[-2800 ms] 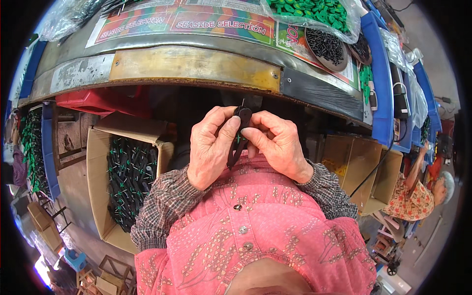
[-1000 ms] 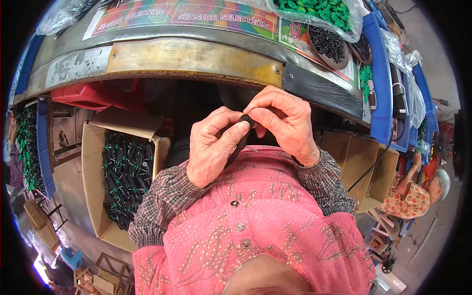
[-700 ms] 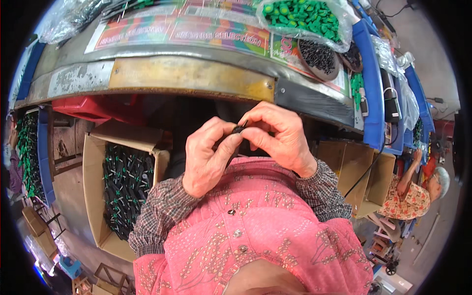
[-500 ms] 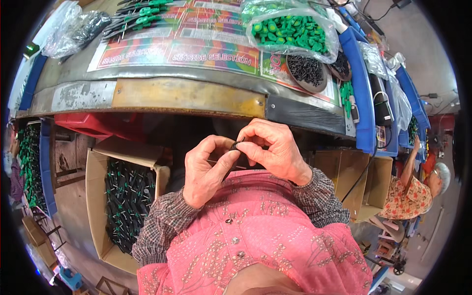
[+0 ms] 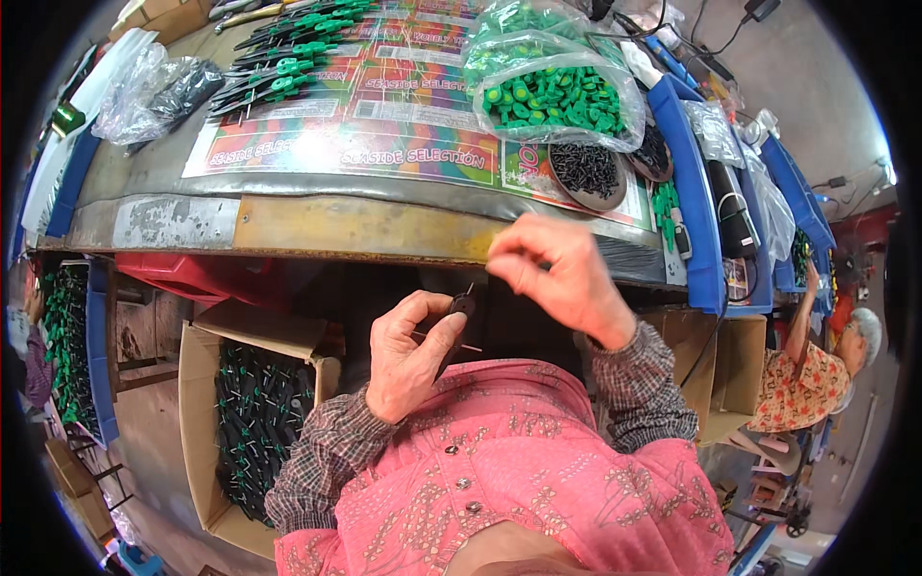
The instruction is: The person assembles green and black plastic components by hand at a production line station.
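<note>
My left hand, in front of my body below the bench edge, is closed round a small black plastic part with thin metal pins. One pin points up past the fingertips and another sticks out lower down; the fingers hide the rest of the part. To its right and higher, near the bench edge, my right hand is apart from the part. Its thumb and forefinger are pinched together and blurred by motion. Whatever they may hold is too small to make out.
On the bench lie green-and-black pieces, a plastic bag of green parts and a dish of small black parts. Blue bins stand at right. A cardboard box of black parts is by my left arm. A person sits far right.
My right hand has moved away from my left, up and to the right toward the bench edge. The left hand has kept the black part, which now shows more. The view has shifted slightly.
</note>
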Tool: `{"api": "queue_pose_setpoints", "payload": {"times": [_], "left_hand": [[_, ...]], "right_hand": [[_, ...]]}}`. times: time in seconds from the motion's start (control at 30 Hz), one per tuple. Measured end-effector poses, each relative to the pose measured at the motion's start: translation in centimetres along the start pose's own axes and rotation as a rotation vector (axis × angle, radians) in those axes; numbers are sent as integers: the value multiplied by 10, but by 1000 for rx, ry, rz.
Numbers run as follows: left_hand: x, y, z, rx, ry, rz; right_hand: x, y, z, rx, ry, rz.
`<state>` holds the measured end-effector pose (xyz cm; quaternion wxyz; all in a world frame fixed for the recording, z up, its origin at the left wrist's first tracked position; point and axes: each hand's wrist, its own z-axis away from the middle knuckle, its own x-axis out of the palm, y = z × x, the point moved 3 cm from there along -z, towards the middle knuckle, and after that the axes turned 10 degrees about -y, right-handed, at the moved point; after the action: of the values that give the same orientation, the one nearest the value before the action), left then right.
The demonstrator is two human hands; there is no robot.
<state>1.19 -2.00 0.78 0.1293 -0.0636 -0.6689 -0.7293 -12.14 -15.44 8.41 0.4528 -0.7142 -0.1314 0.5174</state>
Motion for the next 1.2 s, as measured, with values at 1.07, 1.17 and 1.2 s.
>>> {"api": "queue_pose_setpoints", "payload": {"times": [1.07, 1.17, 1.2], "left_hand": [[-20, -7, -12, 8, 53, -96], [-18, -5, -8, 41, 57, -129], [-17, -6, -7, 40, 56, -130]], "right_hand": [[-90, 102, -138, 164, 184, 1039], [-91, 100, -131, 130, 225, 993], [-91, 99, -126, 132, 226, 992]]}}
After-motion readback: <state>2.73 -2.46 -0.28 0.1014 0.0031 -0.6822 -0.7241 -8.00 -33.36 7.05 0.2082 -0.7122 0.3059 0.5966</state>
